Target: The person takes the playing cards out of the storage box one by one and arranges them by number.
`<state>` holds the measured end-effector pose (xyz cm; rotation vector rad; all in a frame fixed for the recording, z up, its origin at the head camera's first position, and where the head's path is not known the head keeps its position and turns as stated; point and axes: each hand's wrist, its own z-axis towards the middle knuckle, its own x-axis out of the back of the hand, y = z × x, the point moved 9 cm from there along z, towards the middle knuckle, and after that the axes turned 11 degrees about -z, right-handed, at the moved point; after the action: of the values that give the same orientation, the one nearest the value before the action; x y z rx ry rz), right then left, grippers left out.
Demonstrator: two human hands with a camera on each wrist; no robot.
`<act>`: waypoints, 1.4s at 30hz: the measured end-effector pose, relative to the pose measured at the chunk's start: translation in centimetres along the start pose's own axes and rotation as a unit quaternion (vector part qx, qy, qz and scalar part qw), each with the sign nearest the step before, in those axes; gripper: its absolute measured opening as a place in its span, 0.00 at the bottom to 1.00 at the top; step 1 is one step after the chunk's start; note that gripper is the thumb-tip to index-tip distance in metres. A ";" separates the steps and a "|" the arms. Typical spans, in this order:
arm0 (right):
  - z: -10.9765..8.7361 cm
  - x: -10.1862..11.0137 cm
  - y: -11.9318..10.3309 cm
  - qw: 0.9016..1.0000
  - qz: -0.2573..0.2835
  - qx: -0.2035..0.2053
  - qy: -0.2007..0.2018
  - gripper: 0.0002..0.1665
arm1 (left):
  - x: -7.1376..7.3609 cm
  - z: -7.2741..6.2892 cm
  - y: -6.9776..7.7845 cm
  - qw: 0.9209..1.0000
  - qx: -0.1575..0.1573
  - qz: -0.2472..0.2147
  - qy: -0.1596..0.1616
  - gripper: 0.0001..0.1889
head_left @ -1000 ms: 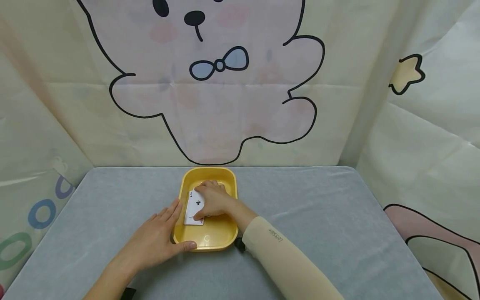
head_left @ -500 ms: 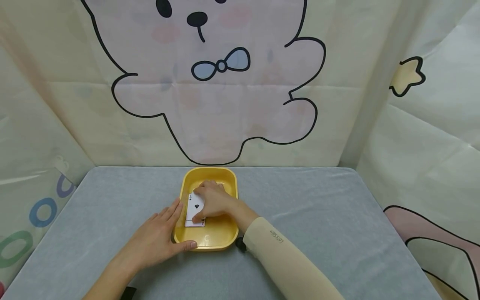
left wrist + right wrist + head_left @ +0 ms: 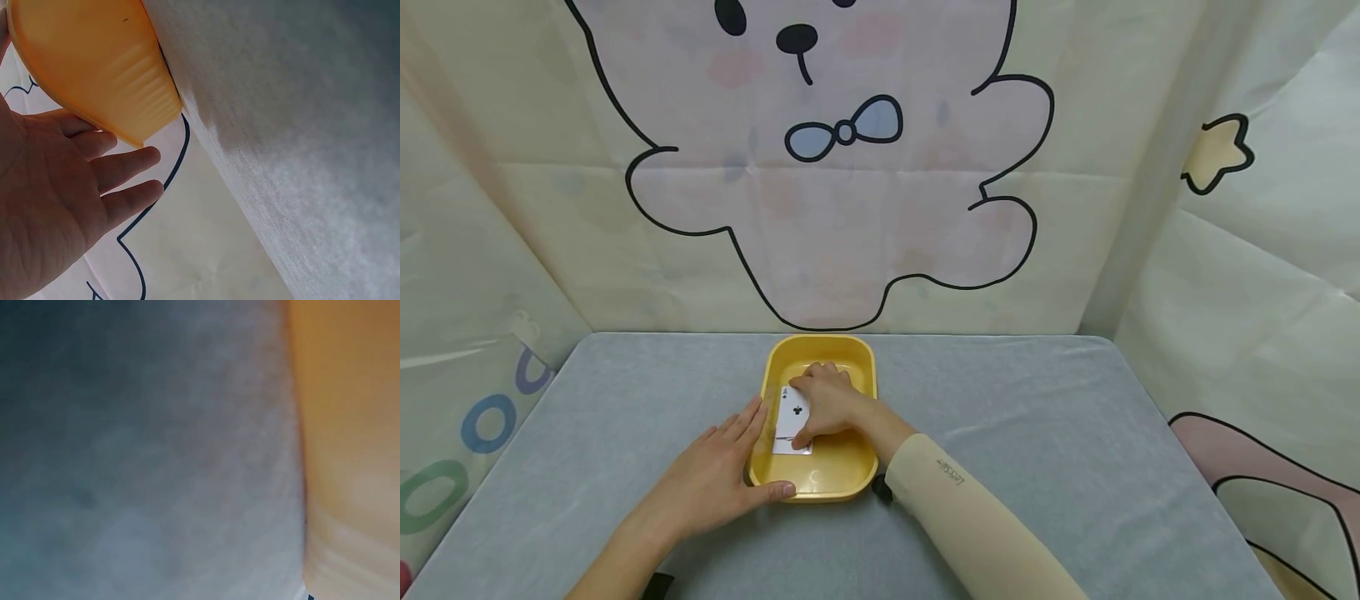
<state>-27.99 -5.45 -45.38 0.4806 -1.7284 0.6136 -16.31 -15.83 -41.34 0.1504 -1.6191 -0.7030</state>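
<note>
A yellow tray (image 3: 831, 482) stands on the table with white playing cards (image 3: 793, 410) lying face up in its left half. An ace of clubs is uppermost, and another card's edge shows below it. Bent over the cards, my right hand (image 3: 831, 404) grips them, thumb at the near end and fingers towards the far end; the fingertips are hidden. My left hand (image 3: 718, 462) rests against the tray's left side, its fingers along the rim and thumb on the near rim. In the left wrist view, the left hand's (image 3: 53, 194) fairly straight fingers touch the tray wall (image 3: 94, 62).
Grey-blue cloth covers the table (image 3: 1000, 467). A pale curtain (image 3: 910, 208) printed with a cartoon animal hangs behind its far edge. The right wrist view holds only the blurred tablecloth (image 3: 156, 456) and the tray's outer wall (image 3: 350, 425).
The cards have shifted slightly towards the near side of the tray under my right hand. My left hand keeps its place on the tray. The head view has drifted a little.
</note>
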 end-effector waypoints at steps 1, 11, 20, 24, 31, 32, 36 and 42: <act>0.0 0.0 0.0 1.000 -0.001 0.000 0.000 0.55 | 0.0 0.0 0.0 1.000 0.000 -0.001 0.000 0.63; -0.4 1.0 0.3 0.999 0.041 0.005 0.010 0.55 | 0.2 -0.1 0.1 1.000 -0.005 -0.001 0.013 0.62; -1.3 2.7 0.7 0.997 0.078 0.008 0.017 0.57 | 0.0 0.1 0.0 1.000 0.005 -0.001 -0.001 0.63; -1.6 3.6 1.0 0.996 0.076 0.023 0.032 0.57 | 0.0 0.1 0.0 1.000 0.003 0.000 0.000 0.63; -2.5 4.9 1.7 0.994 0.095 0.022 0.040 0.56 | -0.1 0.1 0.0 1.000 0.007 -0.002 -0.004 0.64; -2.7 5.1 1.8 0.994 0.097 0.020 0.042 0.55 | 0.0 0.1 0.0 1.000 0.007 -0.002 -0.004 0.64; -3.2 5.8 2.3 0.993 0.097 0.026 0.059 0.55 | -0.1 0.1 0.0 1.000 0.010 -0.003 -0.004 0.64; -4.0 6.5 3.3 0.992 0.102 0.030 0.074 0.55 | -0.1 0.1 0.0 1.000 0.012 0.001 -0.003 0.64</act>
<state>-28.53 -0.36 -38.86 0.2941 -1.6320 0.8295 -16.40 -15.74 -41.40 0.1637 -1.6333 -0.6840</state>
